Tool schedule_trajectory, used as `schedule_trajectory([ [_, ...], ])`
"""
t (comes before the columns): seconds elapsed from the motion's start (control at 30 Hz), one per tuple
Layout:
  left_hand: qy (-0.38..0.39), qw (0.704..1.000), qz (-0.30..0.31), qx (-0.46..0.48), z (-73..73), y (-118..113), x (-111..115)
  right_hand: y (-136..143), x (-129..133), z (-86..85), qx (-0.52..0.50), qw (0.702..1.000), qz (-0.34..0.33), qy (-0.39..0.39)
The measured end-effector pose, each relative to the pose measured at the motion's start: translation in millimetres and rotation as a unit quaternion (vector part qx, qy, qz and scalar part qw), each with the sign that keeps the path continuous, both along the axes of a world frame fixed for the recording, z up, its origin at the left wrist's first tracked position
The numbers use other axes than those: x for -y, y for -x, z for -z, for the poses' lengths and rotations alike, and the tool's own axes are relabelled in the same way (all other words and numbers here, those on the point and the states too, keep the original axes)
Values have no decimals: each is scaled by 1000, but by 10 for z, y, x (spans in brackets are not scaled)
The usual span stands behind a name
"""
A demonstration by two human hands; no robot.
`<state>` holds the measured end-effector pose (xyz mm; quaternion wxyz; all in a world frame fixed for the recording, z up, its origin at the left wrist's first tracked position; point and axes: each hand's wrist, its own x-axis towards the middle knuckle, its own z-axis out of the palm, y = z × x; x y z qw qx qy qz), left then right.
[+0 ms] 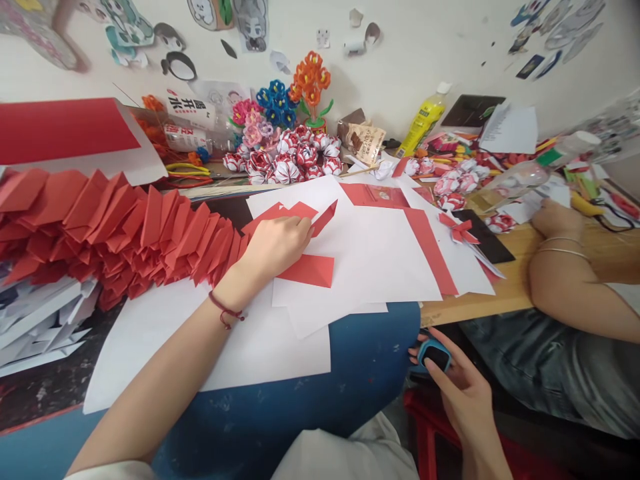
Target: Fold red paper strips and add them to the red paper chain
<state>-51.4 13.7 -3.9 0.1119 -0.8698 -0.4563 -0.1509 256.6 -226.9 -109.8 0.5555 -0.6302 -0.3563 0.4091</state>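
Note:
My left hand (283, 240) lies over the white paper with its fingers bent together, a folded red paper piece (326, 219) standing out from the fingertips. Just below it, a flat red paper strip (313, 270) rests on the white sheets (370, 257). A long row of folded red paper pieces (160, 230) stretches leftward from beside my wrist. Low on the right, my right hand (460, 383) grips a blue smartwatch (434, 355) by its sides, dark face up, at the edge of the table.
White folded paper (45, 320) is heaped at the far left. Red-and-white paper flowers (287, 157), a yellow bottle (423, 120) and a clear bottle (530, 173) line the back. Another person's arm (565, 267) rests at the right. A red stool (427, 433) stands below.

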Motion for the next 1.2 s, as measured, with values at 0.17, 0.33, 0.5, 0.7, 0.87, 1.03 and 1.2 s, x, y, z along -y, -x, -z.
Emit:
schedule_trajectory([
  [0.17,2,1000,-3,-2,-3,-5,0,-27,30,-29,-32,999,-22,3],
  [0.33,8,1000,-1,-2,-13,-11,14,-23,29,-15,-27,999,-18,2],
  [0.5,3,1000,5,-5,0,-5,4,4,12,-10,-6,1000,14,14],
  [0.7,9,1000,2,-11,-2,-6,2,4,6,-6,19,999,28,16],
  [0.87,21,999,12,-24,-11,-10,-3,8,-7,0,-3,1000,-1,-8],
  [1.03,22,999,12,-29,-17,-11,-4,13,-22,27,22,1000,20,11],
  [1.2,22,999,13,-22,-8,-6,-9,-56,38,-9,-44,997,-23,54],
])
